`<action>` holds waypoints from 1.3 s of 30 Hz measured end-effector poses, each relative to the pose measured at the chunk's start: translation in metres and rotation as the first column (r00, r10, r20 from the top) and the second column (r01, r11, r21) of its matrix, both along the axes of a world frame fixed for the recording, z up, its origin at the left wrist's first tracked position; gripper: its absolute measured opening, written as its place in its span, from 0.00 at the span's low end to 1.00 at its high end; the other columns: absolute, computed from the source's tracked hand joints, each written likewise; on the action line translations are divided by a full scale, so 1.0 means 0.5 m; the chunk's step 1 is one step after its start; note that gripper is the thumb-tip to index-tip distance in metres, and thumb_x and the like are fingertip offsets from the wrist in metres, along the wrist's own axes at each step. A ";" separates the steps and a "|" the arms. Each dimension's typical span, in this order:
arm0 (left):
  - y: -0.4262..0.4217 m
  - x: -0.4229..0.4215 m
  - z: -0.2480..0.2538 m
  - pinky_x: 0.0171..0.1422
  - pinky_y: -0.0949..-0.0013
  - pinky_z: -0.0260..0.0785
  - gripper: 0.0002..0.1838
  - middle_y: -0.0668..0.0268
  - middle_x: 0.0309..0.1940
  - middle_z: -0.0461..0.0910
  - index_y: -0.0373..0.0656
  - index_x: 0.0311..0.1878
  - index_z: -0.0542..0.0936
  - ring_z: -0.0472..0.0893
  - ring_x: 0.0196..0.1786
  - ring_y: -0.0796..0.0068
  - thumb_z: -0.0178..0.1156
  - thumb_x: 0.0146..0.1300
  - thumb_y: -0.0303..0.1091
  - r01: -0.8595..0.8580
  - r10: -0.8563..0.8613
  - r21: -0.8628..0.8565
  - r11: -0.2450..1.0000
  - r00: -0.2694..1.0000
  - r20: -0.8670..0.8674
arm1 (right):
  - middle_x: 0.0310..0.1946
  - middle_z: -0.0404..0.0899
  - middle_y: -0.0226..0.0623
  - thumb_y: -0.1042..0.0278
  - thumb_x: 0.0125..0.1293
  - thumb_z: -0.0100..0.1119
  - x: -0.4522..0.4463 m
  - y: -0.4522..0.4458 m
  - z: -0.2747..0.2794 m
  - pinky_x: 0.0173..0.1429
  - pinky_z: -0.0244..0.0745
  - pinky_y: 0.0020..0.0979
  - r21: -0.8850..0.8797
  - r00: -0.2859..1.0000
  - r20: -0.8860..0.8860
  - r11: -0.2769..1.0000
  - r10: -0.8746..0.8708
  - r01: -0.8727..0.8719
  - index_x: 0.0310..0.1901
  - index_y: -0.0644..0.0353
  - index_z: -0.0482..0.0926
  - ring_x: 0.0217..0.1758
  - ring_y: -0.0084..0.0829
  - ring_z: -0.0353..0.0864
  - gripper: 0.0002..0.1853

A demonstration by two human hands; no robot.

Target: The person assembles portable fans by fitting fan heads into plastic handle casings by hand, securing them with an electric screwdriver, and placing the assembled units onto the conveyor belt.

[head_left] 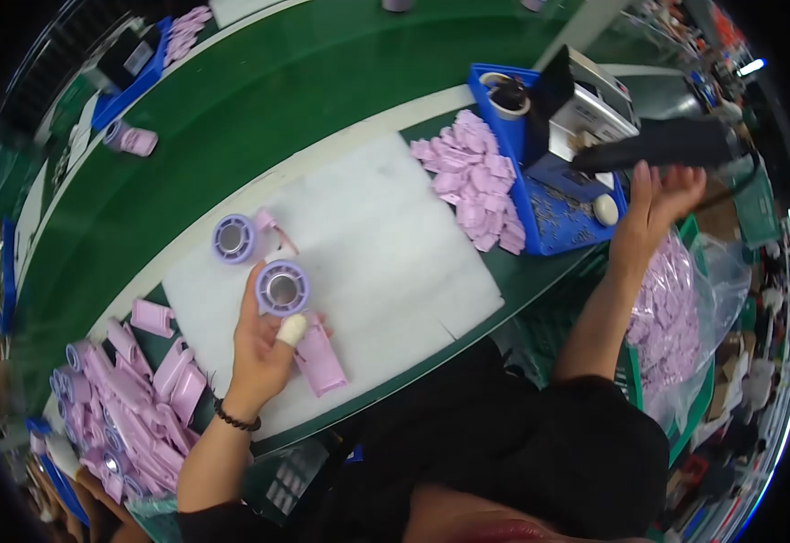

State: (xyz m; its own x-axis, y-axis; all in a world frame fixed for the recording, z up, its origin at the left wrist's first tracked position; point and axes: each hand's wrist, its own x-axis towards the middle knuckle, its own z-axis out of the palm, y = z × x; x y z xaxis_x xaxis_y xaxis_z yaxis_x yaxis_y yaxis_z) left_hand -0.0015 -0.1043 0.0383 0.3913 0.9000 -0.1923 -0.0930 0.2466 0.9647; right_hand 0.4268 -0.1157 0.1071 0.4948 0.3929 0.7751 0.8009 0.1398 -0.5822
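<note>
pink plastic housings with round lavender heads (128, 416) lay heaped at the far left. on a white rectangular mat (395, 244), a loose lavender-ringed part (234, 238) lay near the left hand (264, 357), which wore a black beaded bracelet (237, 417) and a whitish finger cover (293, 329). that hand was closed around the held housing (323, 364), its round head facing up above the mat. past the mat's right side were a pile of small pink plastic pieces (472, 181) and a blue plastic tray (540, 213) with scattered tiny parts. farther right, the right hand (665, 197) was raised, fingers open and spread, right by a black elongated tool (662, 145); whether they touched was unclear. a clear plastic bag of pink pieces (671, 317) sat below it.
</note>
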 end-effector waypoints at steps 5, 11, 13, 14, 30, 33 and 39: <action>-0.001 -0.015 -0.010 0.52 0.61 0.82 0.43 0.49 0.53 0.77 0.46 0.80 0.44 0.84 0.48 0.61 0.52 0.67 0.16 0.018 -0.018 -0.003 1.000 1.000 -0.008 | 0.41 0.77 0.40 0.69 0.73 0.54 -0.028 0.068 0.066 0.58 0.74 0.31 0.195 0.793 -0.368 0.874 0.485 -0.444 0.67 0.69 0.61 0.45 0.30 0.78 0.26; 0.001 -0.022 -0.014 0.52 0.60 0.83 0.42 0.50 0.57 0.76 0.46 0.80 0.46 0.84 0.48 0.61 0.52 0.67 0.16 0.017 -0.015 0.043 0.999 0.999 -0.032 | 0.24 0.76 0.33 0.67 0.72 0.57 -0.016 0.071 0.029 0.34 0.79 0.24 0.321 0.771 -0.305 0.823 0.558 -0.469 0.60 0.60 0.68 0.21 0.24 0.74 0.19; 0.004 -0.020 -0.016 0.52 0.60 0.83 0.41 0.50 0.57 0.76 0.46 0.80 0.47 0.84 0.48 0.61 0.52 0.67 0.16 0.019 -0.018 0.047 0.999 1.000 -0.020 | 0.24 0.76 0.33 0.66 0.72 0.57 0.003 0.078 0.046 0.33 0.78 0.25 0.358 0.811 -0.306 0.849 0.499 -0.388 0.59 0.60 0.69 0.21 0.24 0.74 0.17; 0.004 -0.021 -0.016 0.52 0.60 0.83 0.41 0.50 0.57 0.76 0.46 0.80 0.47 0.84 0.48 0.60 0.52 0.67 0.16 0.016 -0.015 0.049 0.999 1.000 -0.015 | 0.23 0.75 0.32 0.65 0.73 0.57 0.015 0.082 0.057 0.32 0.78 0.26 0.395 0.839 -0.317 0.866 0.442 -0.307 0.58 0.60 0.70 0.21 0.24 0.73 0.16; 0.002 -0.034 -0.010 0.51 0.59 0.83 0.41 0.50 0.57 0.76 0.45 0.80 0.47 0.84 0.48 0.60 0.53 0.67 0.17 0.070 -0.070 0.006 0.998 0.996 -0.049 | 0.20 0.73 0.29 0.49 0.74 0.54 0.114 0.192 0.052 0.22 0.69 0.22 0.141 0.819 -0.323 0.879 0.475 -0.455 0.40 0.58 0.71 0.16 0.21 0.70 0.18; 0.009 -0.030 -0.011 0.52 0.59 0.83 0.41 0.50 0.57 0.76 0.45 0.80 0.47 0.84 0.48 0.60 0.53 0.67 0.17 0.073 -0.072 0.025 0.997 0.997 -0.030 | 0.20 0.72 0.29 0.46 0.75 0.51 0.104 0.185 0.064 0.21 0.68 0.22 0.125 0.843 -0.314 0.899 0.437 -0.419 0.38 0.57 0.71 0.16 0.21 0.69 0.20; 0.007 -0.029 -0.005 0.52 0.59 0.83 0.41 0.51 0.56 0.76 0.45 0.80 0.47 0.84 0.48 0.61 0.53 0.67 0.17 0.093 -0.093 0.010 0.996 0.995 -0.041 | 0.21 0.74 0.30 0.51 0.74 0.57 0.059 0.162 0.055 0.25 0.72 0.23 0.193 0.990 -0.115 0.976 -0.082 0.103 0.47 0.60 0.70 0.18 0.21 0.72 0.18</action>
